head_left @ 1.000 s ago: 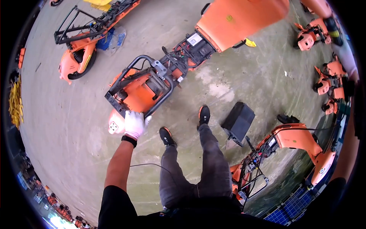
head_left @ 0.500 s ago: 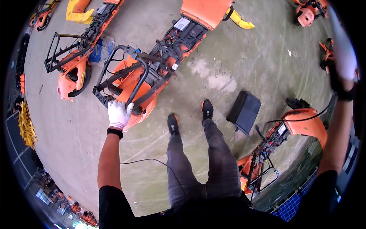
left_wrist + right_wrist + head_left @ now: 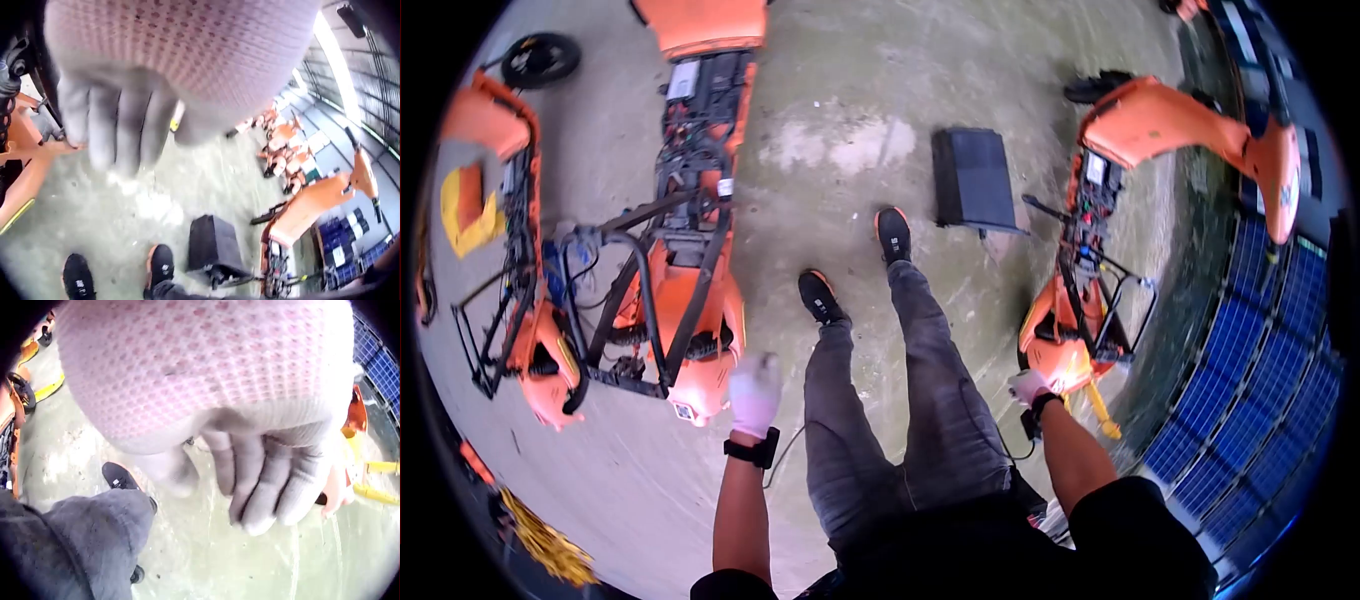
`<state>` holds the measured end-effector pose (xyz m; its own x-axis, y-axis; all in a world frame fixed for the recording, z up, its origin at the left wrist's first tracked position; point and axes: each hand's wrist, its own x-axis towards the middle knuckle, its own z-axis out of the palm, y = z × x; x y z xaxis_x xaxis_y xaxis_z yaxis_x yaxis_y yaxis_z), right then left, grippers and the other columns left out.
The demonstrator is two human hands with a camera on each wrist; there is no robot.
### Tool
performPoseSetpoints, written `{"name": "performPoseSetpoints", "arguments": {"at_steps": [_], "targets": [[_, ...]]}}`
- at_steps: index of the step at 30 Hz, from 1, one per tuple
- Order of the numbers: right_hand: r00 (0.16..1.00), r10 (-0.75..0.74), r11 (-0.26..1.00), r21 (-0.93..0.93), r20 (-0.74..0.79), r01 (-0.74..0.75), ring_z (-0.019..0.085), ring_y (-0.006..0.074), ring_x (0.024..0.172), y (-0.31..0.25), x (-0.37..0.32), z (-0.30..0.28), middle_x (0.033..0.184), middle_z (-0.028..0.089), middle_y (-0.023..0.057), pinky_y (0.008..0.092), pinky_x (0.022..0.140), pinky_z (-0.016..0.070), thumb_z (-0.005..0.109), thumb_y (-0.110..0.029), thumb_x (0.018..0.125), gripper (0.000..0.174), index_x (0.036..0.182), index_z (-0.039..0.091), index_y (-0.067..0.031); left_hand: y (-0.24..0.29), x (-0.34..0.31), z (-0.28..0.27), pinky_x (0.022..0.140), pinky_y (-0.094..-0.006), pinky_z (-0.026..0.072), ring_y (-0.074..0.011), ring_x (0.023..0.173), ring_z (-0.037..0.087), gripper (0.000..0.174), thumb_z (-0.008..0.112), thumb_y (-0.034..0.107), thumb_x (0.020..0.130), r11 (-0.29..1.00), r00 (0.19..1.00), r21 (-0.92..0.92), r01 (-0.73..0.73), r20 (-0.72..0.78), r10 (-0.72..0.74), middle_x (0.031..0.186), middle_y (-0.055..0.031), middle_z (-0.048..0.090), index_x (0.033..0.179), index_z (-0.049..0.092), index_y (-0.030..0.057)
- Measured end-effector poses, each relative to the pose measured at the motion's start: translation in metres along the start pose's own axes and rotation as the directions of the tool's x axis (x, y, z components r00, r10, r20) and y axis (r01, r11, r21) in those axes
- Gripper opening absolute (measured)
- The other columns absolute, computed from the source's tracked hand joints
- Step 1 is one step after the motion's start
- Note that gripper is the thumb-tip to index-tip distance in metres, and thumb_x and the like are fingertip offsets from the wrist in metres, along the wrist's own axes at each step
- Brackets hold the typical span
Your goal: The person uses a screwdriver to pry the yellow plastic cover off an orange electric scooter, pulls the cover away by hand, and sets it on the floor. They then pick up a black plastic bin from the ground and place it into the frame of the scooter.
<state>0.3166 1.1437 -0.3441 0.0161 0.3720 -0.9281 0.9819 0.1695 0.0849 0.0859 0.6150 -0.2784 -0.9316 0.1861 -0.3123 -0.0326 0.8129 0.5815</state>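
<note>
My left hand (image 3: 754, 395), in a white glove with a pinkish back, hangs beside the lower end of a stripped orange scooter (image 3: 700, 300) with a black tube frame. In the left wrist view its fingers (image 3: 128, 128) droop, loosely bent, with nothing in them. On the other side of my legs, my right hand (image 3: 1030, 385) wears a matching glove. It is close to the fender end of a second partly stripped scooter (image 3: 1145, 125). Loosely curled fingers (image 3: 250, 481) in the right wrist view hold nothing. A black strap and small device sit on each wrist.
A black box (image 3: 975, 180) lies on the concrete floor ahead of my feet. Another stripped scooter (image 3: 520, 200) stands at far left, near yellow panels (image 3: 470, 225). Blue gridded crates (image 3: 1250, 380) line the right side. A thin cable (image 3: 785, 455) hangs by my legs.
My left hand has let go of the scooter's black frame and dropped beside it. My right hand has come down from the far right edge. The view has turned right; the scooter stands more upright in it.
</note>
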Motion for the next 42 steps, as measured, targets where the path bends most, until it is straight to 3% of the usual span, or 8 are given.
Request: {"name": "performPoseSetpoints", "arguments": {"at_steps": [4,10,15,22,24,28,32,42], "targets": [[0.984,-0.134,0.962,0.254,0.115,0.101,0.061,0.0115,0.062,0.006,-0.041,0.041,0.078,0.067,0.0037,0.0249,0.055,0.0469,0.061,-0.025,0.087,0.026,0.1,0.065,-0.003,-0.015,0.013,0.046,0.081,-0.0465,0.0505,-0.0387,0.091,0.065,0.031,0.059,0.033,0.09,0.976,0.818,0.219,-0.015,0.564,-0.114,0.094,-0.0206,0.068,0.099,0.066,0.0048],[0.923,-0.351,0.9,0.213,-0.159,0.379,0.068,0.0179,0.076,-0.025,0.005,0.02,0.084,0.072,0.0112,0.0303,0.074,0.0518,0.063,-0.031,0.084,0.037,0.101,0.069,0.0012,0.009,0.053,0.065,0.074,-0.0437,0.0517,-0.0377,0.084,0.066,0.029,0.058,0.029,0.089,0.985,0.944,0.142,0.1,0.3,-0.139,0.085,-0.0186,0.069,0.093,0.066,0.0021],[0.879,-0.397,0.886,0.141,-0.265,0.442,0.068,0.032,0.093,-0.055,0.08,-0.018,0.095,0.072,0.0165,0.0358,0.085,0.0514,0.061,-0.034,0.083,0.038,0.105,0.07,-0.0037,0.052,0.095,0.107,0.074,-0.0457,0.0502,-0.0368,0.082,0.063,0.029,0.06,0.029,0.088,0.911,0.92,0.357,-0.205,0.388,0.055,0.089,-0.0184,0.065,0.1,0.064,0.0025],[0.85,-0.493,0.802,0.283,-0.185,0.527,0.069,0.026,0.091,-0.088,0.157,-0.057,0.098,0.072,0.0163,0.033,0.084,0.0515,0.062,-0.029,0.086,0.037,0.11,0.067,-0.0013,0.215,0.179,0.26,0.084,-0.0428,0.047,-0.0331,0.099,0.059,0.055,0.066,0.037,0.085,0.69,0.839,0.533,-0.49,0.502,0.208,0.112,-0.0166,0.057,0.124,0.052,0.0012],[0.828,-0.536,0.726,0.409,-0.167,0.553,0.069,0.0209,0.087,-0.084,0.156,-0.066,0.094,0.072,0.0153,0.0309,0.081,0.0515,0.063,-0.025,0.088,0.035,0.111,0.066,0.001,0.231,0.202,0.334,0.086,-0.0427,0.0459,-0.0302,0.103,0.057,0.063,0.068,0.041,0.082,0.581,0.781,0.524,-0.623,0.451,0.431,0.113,-0.0141,0.057,0.129,0.051,0.0024],[0.892,-0.435,0.746,0.508,-0.119,0.431,0.068,0.0176,0.085,-0.043,0.156,-0.084,0.095,0.071,0.0147,0.0296,0.08,0.0522,0.063,-0.023,0.09,0.034,0.111,0.064,0.0033,0.311,0.25,0.44,0.084,-0.0403,0.0451,-0.0247,0.098,0.056,0.069,0.073,0.045,0.077,0.476,0.743,0.575,-0.666,0.569,0.353,0.105,-0.0082,0.056,0.13,0.051,0.0046],[0.942,-0.318,0.82,0.467,-0.11,0.332,0.069,0.0187,0.086,0.038,0.173,-0.072,0.095,0.071,0.0137,0.0301,0.08,0.0528,0.063,-0.023,0.089,0.033,0.111,0.065,0.0016,0.301,0.271,0.517,0.066,-0.038,0.0514,-0.0239,0.077,0.065,0.013,0.062,0.023,0.085,0.366,0.736,0.645,-0.671,0.519,0.435,0.085,-0.0062,0.059,0.091,0.06,0.012],[0.993,-0.105,0.706,0.707,0.055,0.036,0.069,0.0159,0.08,0.112,0.133,-0.031,0.089,0.071,0.0123,0.0271,0.073,0.0539,0.062,-0.019,0.091,0.03,0.11,0.064,0.0039,0.318,0.309,0.483,0.076,-0.045,0.0537,-0.0354,0.087,0.066,0.02,0.059,0.013,0.084,0.408,0.618,0.476,-0.779,0.691,0.375,0.093,-0.0168,0.064,0.103,0.063,0.0072]]}}
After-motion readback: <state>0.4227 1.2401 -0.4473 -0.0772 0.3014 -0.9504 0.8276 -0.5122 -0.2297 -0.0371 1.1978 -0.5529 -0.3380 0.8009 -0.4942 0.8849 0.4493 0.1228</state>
